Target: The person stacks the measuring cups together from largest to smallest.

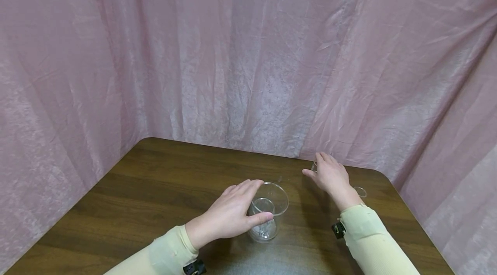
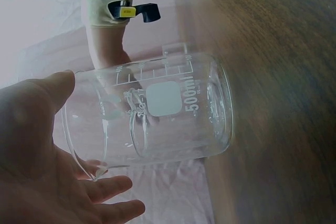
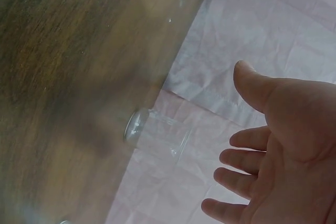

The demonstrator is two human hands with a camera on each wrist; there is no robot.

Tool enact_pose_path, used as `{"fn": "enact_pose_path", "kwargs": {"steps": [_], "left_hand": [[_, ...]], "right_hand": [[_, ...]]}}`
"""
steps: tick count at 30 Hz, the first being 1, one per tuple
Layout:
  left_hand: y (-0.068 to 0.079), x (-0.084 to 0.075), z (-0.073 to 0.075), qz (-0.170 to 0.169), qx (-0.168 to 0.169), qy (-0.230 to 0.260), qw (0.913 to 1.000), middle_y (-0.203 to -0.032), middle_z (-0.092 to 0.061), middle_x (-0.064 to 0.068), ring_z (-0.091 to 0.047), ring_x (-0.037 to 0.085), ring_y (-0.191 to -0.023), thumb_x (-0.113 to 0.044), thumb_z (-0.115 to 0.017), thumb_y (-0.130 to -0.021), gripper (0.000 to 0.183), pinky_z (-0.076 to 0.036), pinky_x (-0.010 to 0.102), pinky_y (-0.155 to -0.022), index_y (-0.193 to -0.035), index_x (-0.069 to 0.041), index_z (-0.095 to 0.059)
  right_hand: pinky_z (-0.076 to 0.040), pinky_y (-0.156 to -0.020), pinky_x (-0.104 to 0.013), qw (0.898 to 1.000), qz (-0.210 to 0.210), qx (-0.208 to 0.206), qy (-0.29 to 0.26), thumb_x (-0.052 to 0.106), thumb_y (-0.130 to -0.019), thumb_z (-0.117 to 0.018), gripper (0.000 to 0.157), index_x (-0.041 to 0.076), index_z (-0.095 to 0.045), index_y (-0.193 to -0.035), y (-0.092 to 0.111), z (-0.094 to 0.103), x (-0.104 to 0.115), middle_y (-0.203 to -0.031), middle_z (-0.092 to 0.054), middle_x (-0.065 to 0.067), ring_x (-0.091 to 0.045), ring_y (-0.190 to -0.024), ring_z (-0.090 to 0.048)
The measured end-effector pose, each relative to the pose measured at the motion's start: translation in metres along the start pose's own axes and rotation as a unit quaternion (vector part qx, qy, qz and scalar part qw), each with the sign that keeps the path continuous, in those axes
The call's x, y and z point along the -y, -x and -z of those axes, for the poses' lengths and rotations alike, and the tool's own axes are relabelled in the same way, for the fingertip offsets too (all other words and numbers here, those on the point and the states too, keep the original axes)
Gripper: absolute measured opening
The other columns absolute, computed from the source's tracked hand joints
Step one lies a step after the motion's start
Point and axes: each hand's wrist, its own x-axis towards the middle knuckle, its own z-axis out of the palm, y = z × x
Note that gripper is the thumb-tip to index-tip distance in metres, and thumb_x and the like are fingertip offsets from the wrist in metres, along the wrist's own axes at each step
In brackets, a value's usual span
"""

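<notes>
A large clear glass beaker [image 2: 191, 135], marked 500ml, stands upright on the table near the front. My left hand [image 1: 229, 212] holds it by the rim, with the thumb on the near side and the fingers around the far left side. Inside it sits a smaller glass beaker [image 2: 138, 135], its rim visible through the wall. Farther back on the right, my right hand [image 1: 330, 176] is spread beside a small clear glass beaker [image 3: 160, 135]. Its thumb and fingers are apart, and a gap shows between them and the glass in the right wrist view.
The brown wooden table [image 1: 167, 180] has pink curtains [image 1: 248, 59] close behind it and along its sides. A clear round glass rim [image 1: 360, 191] shows just right of my right wrist. A tiny clear speck [image 1: 280, 179] lies on the wood between the hands.
</notes>
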Motion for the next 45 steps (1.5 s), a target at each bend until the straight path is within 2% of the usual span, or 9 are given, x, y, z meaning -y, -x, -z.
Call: {"fn": "enact_pose_path", "kwargs": {"steps": [10, 17, 23, 35, 45], "left_hand": [[0.0, 0.001, 0.0, -0.002, 0.0, -0.001, 1.0, -0.163, -0.055, 0.006, -0.046, 0.038, -0.155, -0.069, -0.065, -0.103, 0.084, -0.036, 0.065, -0.124, -0.163, -0.014, -0.048], [0.001, 0.001, 0.0, -0.006, -0.004, 0.0, 1.0, -0.162, -0.056, 0.005, -0.047, 0.038, -0.154, -0.069, -0.065, -0.103, 0.082, -0.037, 0.065, -0.124, -0.162, -0.015, -0.049], [0.001, 0.0, 0.0, -0.01, -0.004, -0.001, 0.9999, -0.161, -0.056, 0.005, -0.048, 0.034, -0.154, -0.069, -0.065, -0.103, 0.082, -0.038, 0.064, -0.123, -0.162, -0.014, -0.049], [0.0, 0.001, 0.0, -0.013, -0.01, -0.01, 0.9998, -0.159, -0.058, 0.002, -0.052, 0.027, -0.15, -0.071, -0.064, -0.103, 0.081, -0.041, 0.061, -0.121, -0.161, -0.016, -0.05], [-0.001, 0.0, 0.001, -0.012, -0.007, -0.01, 0.9999, -0.159, -0.058, 0.003, -0.053, 0.026, -0.148, -0.069, -0.065, -0.103, 0.081, -0.042, 0.059, -0.121, -0.162, -0.015, -0.049]], "right_hand": [[-0.032, -0.127, -0.063, 0.999, -0.02, 0.03, 0.0, 0.049, -0.109, -0.067, 0.089, -0.012, -0.035, -0.164, -0.006, -0.002, -0.004, -0.168, -0.038, -0.034, -0.054, -0.156, -0.035], [-0.037, -0.123, -0.065, 0.999, -0.023, 0.034, 0.0, 0.052, -0.109, -0.067, 0.089, -0.012, -0.038, -0.163, -0.008, -0.005, -0.008, -0.167, -0.04, -0.034, -0.054, -0.154, -0.037], [-0.036, -0.123, -0.067, 0.998, -0.037, 0.051, -0.003, 0.05, -0.109, -0.066, 0.087, -0.011, -0.037, -0.164, -0.009, -0.008, -0.013, -0.169, -0.037, -0.033, -0.054, -0.156, -0.035], [-0.038, -0.121, -0.067, 0.998, -0.028, 0.05, -0.002, 0.048, -0.109, -0.067, 0.084, -0.013, -0.041, -0.161, -0.01, -0.008, -0.014, -0.167, -0.039, -0.035, -0.055, -0.154, -0.037], [-0.042, -0.117, -0.068, 0.998, -0.029, 0.047, -0.012, 0.048, -0.108, -0.069, 0.081, -0.011, -0.046, -0.158, -0.009, -0.015, -0.017, -0.166, -0.041, -0.034, -0.054, -0.153, -0.04]]}}
